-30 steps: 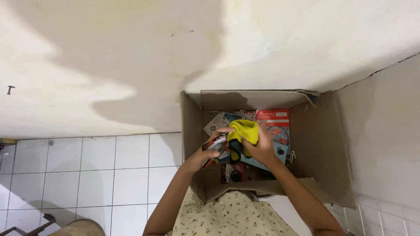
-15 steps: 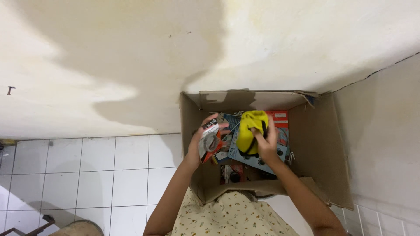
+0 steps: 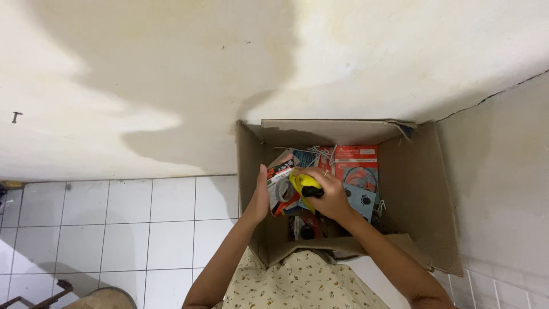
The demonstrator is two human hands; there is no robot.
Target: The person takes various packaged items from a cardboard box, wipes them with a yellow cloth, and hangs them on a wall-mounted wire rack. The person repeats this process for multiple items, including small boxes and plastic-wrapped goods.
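From the head camera, an open brown cardboard box [image 3: 423,194] with matte, creased walls and soft folded flaps stands on the floor against a smooth cream wall [image 3: 171,74]. Inside the box, the right hand [image 3: 331,197] curls its fingers tightly around a yellow object [image 3: 303,184] with a black end, glossy and rounded, held above the middle of the box. The left hand [image 3: 260,200] lies with its fingers straight and together, flat against a pale packaged item [image 3: 279,182] with red and grey printing, just inside the box's left wall and touching the yellow object's side. Toward the back of the box lies a flat red carded package [image 3: 357,163] with a round disc shape on it, beside other jumbled packets. Left of the box runs a floor of square white glazed tiles [image 3: 114,229] with grey grout lines
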